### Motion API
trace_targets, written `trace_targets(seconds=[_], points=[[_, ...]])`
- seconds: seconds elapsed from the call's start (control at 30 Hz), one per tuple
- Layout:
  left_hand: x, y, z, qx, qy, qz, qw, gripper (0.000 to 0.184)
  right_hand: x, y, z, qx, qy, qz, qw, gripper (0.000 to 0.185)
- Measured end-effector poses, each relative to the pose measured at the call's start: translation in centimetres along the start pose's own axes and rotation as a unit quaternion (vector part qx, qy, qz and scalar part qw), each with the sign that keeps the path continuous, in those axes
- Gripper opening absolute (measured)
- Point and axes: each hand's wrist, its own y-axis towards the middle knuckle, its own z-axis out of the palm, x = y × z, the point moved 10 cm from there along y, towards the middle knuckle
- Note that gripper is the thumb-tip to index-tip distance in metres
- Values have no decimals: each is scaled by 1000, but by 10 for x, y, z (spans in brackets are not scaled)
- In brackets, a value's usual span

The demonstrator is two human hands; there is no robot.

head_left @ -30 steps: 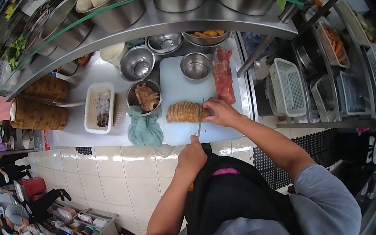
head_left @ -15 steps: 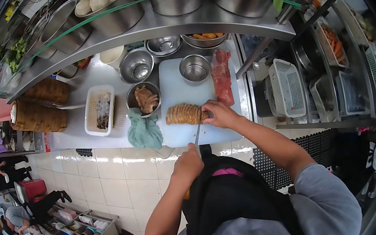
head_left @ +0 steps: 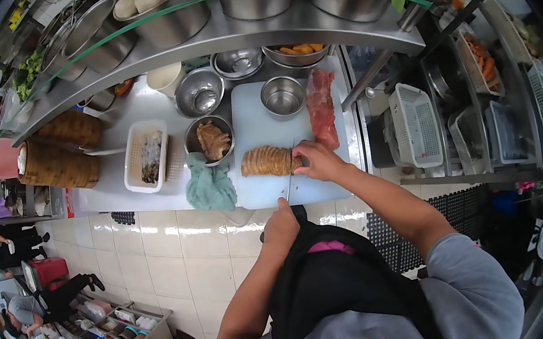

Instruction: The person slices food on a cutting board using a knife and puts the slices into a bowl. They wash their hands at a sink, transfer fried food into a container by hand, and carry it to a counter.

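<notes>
My left hand (head_left: 281, 226) is closed round the handle of a knife (head_left: 290, 185). The blade stands at the right end of a brown, cooked-looking piece of meat (head_left: 265, 161), which is cut into thin slices lying close together. My right hand (head_left: 318, 161) pinches the right end of that meat, its fingers close beside the blade. Under it is a pale blue cutting board (head_left: 251, 114), with small crumbs near the blade. A long strip of raw red meat (head_left: 322, 109) lies along the board's right side, just beyond my right hand. A steel pot (head_left: 283, 96) sits at the back of the board.
Left of the board are a green cloth (head_left: 209, 189), a steel bowl of brown meat (head_left: 214, 141) and a white basket (head_left: 128, 170). A steel shelf (head_left: 236, 46) with pots overhangs the back. Racks with baskets (head_left: 418, 131) stand right. Other people (head_left: 37, 306) are far left.
The knife has slid forward, so its tip now shows beyond the meat's far side. My left hand has moved slightly forward with it. My right hand keeps its place on the meat's end.
</notes>
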Motion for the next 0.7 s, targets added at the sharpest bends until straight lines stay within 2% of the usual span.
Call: trace_targets(seconds=[0.2,0.27,0.47,0.6,0.67,0.7], points=[[-11,-17,-34,25,39,-5,999,31,-3,-5,5,-10,22,10,1000,46],[-17,-28,-55,-15,24,5,1000,26,2,-10,-3,-51,31,0,998,49],[-27,-42,-73,-15,9,-1,1000,23,-1,-27,-8,-128,95,-4,987,45],[-31,-45,-66,-16,21,5,1000,22,-11,-27,-5,-107,97,23,989,38],[-32,-45,-58,4,55,-2,998,33,-13,-26,-2,-95,108,16,989,33],[-32,-45,-56,4,55,-1,998,33,-11,-25,-2,-96,107,17,989,33]])
